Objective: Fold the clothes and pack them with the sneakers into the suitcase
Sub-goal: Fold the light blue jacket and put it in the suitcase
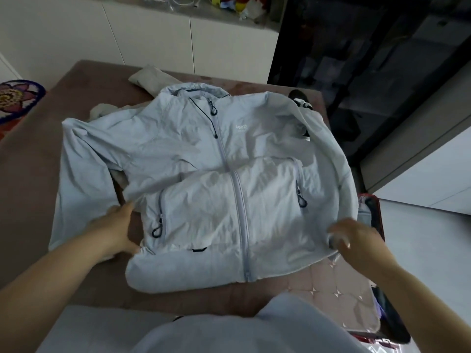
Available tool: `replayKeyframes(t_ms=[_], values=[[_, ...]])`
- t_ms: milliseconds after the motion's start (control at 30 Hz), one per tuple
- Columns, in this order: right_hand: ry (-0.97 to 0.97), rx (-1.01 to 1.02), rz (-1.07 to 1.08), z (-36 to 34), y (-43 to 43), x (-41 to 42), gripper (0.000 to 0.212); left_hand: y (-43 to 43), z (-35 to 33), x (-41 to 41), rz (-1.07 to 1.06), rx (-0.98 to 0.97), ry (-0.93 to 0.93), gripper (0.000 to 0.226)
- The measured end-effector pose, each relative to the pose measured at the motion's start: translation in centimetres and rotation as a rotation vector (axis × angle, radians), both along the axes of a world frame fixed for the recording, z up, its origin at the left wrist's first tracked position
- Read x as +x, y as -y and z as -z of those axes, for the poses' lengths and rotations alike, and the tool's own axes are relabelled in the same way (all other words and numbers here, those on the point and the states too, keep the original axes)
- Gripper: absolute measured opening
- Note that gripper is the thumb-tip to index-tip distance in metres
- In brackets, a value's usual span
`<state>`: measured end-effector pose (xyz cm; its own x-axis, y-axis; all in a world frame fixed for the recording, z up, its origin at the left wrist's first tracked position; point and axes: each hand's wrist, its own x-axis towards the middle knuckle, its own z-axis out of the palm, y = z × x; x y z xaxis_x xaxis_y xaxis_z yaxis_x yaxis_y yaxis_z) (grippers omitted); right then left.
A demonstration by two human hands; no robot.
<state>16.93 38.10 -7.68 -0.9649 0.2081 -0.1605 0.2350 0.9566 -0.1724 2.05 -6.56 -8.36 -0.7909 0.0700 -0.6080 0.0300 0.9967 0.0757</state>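
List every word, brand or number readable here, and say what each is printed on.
"Jeep": white print on the chest of the light blue jacket.
A smaller white line sits just beneath that word, too small and blurred to read.
No other text is legible anywhere in this view.

The jacket [216, 161] lies flat, front up, in the middle of the table [33, 179], collar away from the person; behind its collar lies a folded garment [150, 77], and a second garment [102, 110] pokes out from under its left shoulder; a sneaker [302, 100] sits at the far right, partly under the right sleeve; the suitcase [344, 296] lies open beside the table's near right corner; the left hand [114, 225] touches the jacket's left side, the right hand [356, 240] pinches its right edge.
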Motion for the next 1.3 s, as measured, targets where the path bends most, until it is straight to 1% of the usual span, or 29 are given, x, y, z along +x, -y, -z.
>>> replayKeyframes(t_ms=[33, 67, 100, 133, 167, 200, 233, 267, 300, 367, 433, 467, 567, 633, 667, 700, 733, 800, 833, 867, 900, 967, 1000, 1033, 1067, 1133, 1167, 1233, 1300], values=[[-0.160, -0.058, 0.109, -0.4, -0.2, 0.0, 0.028, -0.7, -0.9, -0.4, -0.007, -0.066, -0.041, 0.126], [-0.251, -0.081, 0.235, -0.6, -0.4, 0.0, 0.039, -1.6, -1.8, -0.8, -0.011, -0.102, -0.102, 0.123], [-0.279, -0.112, 0.365, -0.8, -0.6, -0.1, 0.053, -3.0, -2.7, -1.1, -0.009, -0.095, -0.177, 0.117], [-0.248, -0.188, 0.487, -0.6, -1.0, -0.3, 0.063, -4.7, -3.4, -1.4, 0.005, -0.054, -0.254, 0.110], [-0.176, -0.281, 0.584, -0.5, -1.2, -0.5, 0.067, -6.5, -4.0, -1.6, 0.032, 0.005, -0.320, 0.104], [-0.095, -0.363, 0.641, 0.0, -1.5, -0.7, 0.062, -8.4, -4.5, -1.7, 0.072, 0.057, -0.361, 0.099], [-0.010, -0.424, 0.664, 0.1, -1.7, -0.8, 0.048, -10.3, -4.7, -1.6, 0.118, 0.098, -0.379, 0.096], [0.029, -0.472, 0.673, 0.1, -2.1, -0.8, 0.034, -12.0, -4.8, -1.5, 0.162, 0.133, -0.381, 0.093], [0.007, -0.481, 0.669, -0.2, -2.7, -0.7, 0.027, -13.6, -4.8, -1.4, 0.205, 0.161, -0.373, 0.092], [-0.130, -0.473, 0.659, -2.3, -4.3, -0.8, 0.024, -16.3, -4.9, -1.4, 0.279, 0.188, -0.366, 0.090], [-0.298, -0.490, 0.638, -6.1, -6.2, -1.2, 0.025, -18.4, -5.7, -1.8, 0.322, 0.218, -0.368, 0.090], [-0.348, -0.492, 0.617, -8.3, -7.1, -1.5, 0.025, -19.3, -6.4, -2.1, 0.344, 0.241, -0.384, 0.090], [-0.379, -0.410, 0.481, -15.3, -8.3, -3.4, 0.029, -22.2, -9.2, -3.3, 0.422, 0.366, -0.509, 0.090], [-0.404, -0.289, 0.357, -20.1, -7.6, -5.2, 0.030, -24.1, -11.6, -4.2, 0.440, 0.559, -0.590, 0.088], [-0.419, -0.246, 0.290, -22.2, -6.8, -6.2, 0.027, -24.9, -12.9, -4.4, 0.424, 0.688, -0.595, 0.088], [-0.432, -0.246, 0.218, -24.0, -5.7, -7.1, 0.021, -25.4, -14.4, -4.5, 0.394, 0.813, -0.584, 0.085], [-0.427, -0.266, 0.157, -25.5, -4.4, -8.2, 0.017, -25.8, -16.0, -4.4, 0.364, 0.921, -0.585, 0.077], [-0.363, -0.311, 0.080, -27.5, -1.2, -10.6, 0.022, -25.6, -18.9, -4.2, 0.296, 1.068, -0.618, 0.045], [-0.325, -0.326, 0.038, -28.0, 0.6, -11.9, 0.026, -25.1, -20.2, -4.0, 0.245, 1.116, -0.610, 0.034], [-0.301, -0.336, 0.005, -28.1, 2.4, -13.3, 0.029, -24.4, -21.2, -3.9, 0.176, 1.158, -0.572, 0.033], [-0.304, -0.354, -0.024, -27.9, 4.2, -14.8, 0.030, -23.2, -22.0, -3.7, 0.098, 1.191, -0.495, 0.039], [-0.354, -0.446, -0.059, -26.7, 8.1, -17.5, 0.028, -20.4, -22.5, -3.7, -0.037, 1.226, -0.293, 0.051], [-0.355, -0.519, -0.078, -25.8, 10.2, -18.5, 0.027, -18.8, -22.3, -3.7, -0.071, 1.228, -0.241, 0.053], [-0.331, -0.575, -0.117, -24.7, 12.3, -19.7, 0.027, -17.3, -21.9, -3.8, -0.086, 1.208, -0.241, 0.053], [-0.304, -0.621, -0.149, -23.6, 14.5, -20.6, 0.027, -16.0, -21.4, -4.0, -0.099, 1.157, -0.300, 0.052], [-0.236, -0.674, -0.215, -21.9, 18.3, -21.4, 0.029, -13.2, -20.5, -4.7, -0.168, 1.018, -0.462, 0.059], [-0.191, -0.737, -0.252, -21.2, 19.6, -21.7, 0.029, -11.7, -19.8, -5.3, -0.191, 0.938, -0.534, 0.061], [-0.085, -0.902, -0.316, -19.7, 20.5, -22.3, 0.023, -8.9, -18.2, -6.7, -0.196, 0.857, -0.614, 0.051], [-0.028, -0.995, -0.316, -18.6, 19.3, -22.8, 0.023, -6.1, -15.8, -8.4, -0.316, 0.858, -0.643, 0.042]])
